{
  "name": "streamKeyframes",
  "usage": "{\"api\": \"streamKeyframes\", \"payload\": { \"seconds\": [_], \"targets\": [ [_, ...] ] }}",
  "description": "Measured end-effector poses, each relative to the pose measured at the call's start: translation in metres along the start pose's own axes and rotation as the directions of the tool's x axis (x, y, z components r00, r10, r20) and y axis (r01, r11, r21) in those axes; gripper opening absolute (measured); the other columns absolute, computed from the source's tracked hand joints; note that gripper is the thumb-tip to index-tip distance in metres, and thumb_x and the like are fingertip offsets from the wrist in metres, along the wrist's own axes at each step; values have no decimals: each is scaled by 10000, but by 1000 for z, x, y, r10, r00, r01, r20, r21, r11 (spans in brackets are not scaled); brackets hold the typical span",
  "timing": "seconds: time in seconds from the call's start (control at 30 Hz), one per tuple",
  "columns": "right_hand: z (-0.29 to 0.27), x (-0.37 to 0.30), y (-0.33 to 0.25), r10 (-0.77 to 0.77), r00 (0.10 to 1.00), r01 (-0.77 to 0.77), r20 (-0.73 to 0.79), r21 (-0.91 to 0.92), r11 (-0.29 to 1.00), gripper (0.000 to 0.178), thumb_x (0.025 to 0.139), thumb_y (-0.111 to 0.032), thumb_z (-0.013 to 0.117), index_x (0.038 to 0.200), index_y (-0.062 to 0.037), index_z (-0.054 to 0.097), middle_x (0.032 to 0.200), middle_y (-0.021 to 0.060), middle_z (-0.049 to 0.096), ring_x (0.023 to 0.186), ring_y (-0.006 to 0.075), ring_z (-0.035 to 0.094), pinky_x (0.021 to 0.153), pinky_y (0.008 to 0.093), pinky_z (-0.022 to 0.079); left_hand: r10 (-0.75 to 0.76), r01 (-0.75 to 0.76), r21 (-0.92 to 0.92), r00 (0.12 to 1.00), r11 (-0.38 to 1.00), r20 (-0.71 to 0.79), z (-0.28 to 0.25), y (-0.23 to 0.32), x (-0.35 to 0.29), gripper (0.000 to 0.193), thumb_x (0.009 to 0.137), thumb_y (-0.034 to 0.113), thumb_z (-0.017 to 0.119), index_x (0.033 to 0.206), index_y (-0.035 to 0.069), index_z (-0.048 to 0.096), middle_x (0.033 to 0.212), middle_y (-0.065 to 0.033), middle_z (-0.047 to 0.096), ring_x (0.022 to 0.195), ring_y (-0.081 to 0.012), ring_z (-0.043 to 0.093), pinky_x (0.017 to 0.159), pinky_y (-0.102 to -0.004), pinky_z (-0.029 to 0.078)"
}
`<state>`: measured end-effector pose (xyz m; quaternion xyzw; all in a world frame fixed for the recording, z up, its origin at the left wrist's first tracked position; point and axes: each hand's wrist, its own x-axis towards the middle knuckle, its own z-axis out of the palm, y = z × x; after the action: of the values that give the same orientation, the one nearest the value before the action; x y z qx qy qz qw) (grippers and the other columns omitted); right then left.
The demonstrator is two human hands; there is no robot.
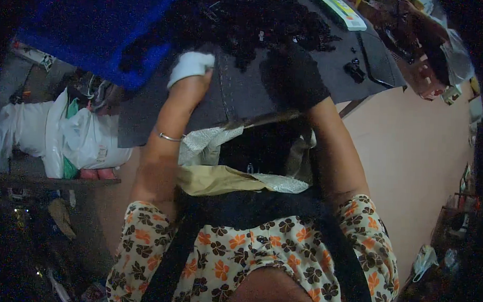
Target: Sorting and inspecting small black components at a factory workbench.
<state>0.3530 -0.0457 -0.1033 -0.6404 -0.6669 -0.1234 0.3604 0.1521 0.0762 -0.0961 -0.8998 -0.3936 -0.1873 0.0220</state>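
My left hand (pixel 191 69), covered in a white glove or cloth, looks curled closed over the grey-covered table (pixel 200 115). What it may hold is hidden. My right hand (pixel 294 81) wears a black glove and rests low over the table at the near side of a heap of small black pieces (pixel 256 31). Its fingers blend into the dark heap. Between my forearms, below the table edge, an open brown paper bag (pixel 219 181) with bubble-wrap lining (pixel 212 140) sits near my lap, its inside dark.
A blue cloth (pixel 96 34) lies at the far left. White plastic bags (pixel 87 137) stand on a shelf to the left. A small black piece (pixel 354 71) and a white-and-yellow strip (pixel 344 13) lie to the right, near cluttered boxes (pixel 430 78).
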Motion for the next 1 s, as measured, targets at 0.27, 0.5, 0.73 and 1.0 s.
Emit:
{"api": "streamKeyframes", "payload": {
  "seconds": [0.27, 0.5, 0.73, 1.0],
  "targets": [
    [-22, 1, -13, 92, 925, -75, 370, -60, 995, 284, 781, -196, 590, 1016, -37, 571, 912, 147, 592, 824, 266, 593, 724, 335, 472, -201, 235, -862, 967, 449, 159, -17, -2, -38, 228, 879, 87, 438, 1072, -14, 505, 965, -138, 579, 769, -251, 625, 551, -275, 491],
    [1, -21, -44, 190, 905, -382, 382, 923, -36, 233, 864, -240, 485, 957, -45, 572, 927, 18, 560, 837, 126, 540, 816, 289, 423, -120, 369, -917, 914, -148, 387, -31, 30, -59, 217, 879, 57, 401, 1044, -2, 529, 983, -125, 582, 778, -205, 615, 569, -283, 520],
    [-13, -25, -56, -317, 948, 300, -26, 404, 864, 146, 695, -84, 596, 841, -81, 592, 886, 99, 583, 789, 272, 567, 736, 332, 458, -115, 386, -899, 903, -208, 415, -41, 49, -66, 217, 894, 104, 418, 1036, 0, 546, 948, -89, 599, 792, -178, 603, 599, -271, 519],
    [-7, -28, -53, -395, 909, 416, -130, 332, 847, 192, 618, -99, 628, 807, -84, 599, 858, 76, 594, 794, 275, 575, 673, 356, 461, -16, 338, -941, 941, -27, 339, -58, 55, -77, 208, 881, 78, 478, 1058, -20, 527, 1016, -112, 570, 844, -168, 583, 672, -285, 531]
  ]
}}
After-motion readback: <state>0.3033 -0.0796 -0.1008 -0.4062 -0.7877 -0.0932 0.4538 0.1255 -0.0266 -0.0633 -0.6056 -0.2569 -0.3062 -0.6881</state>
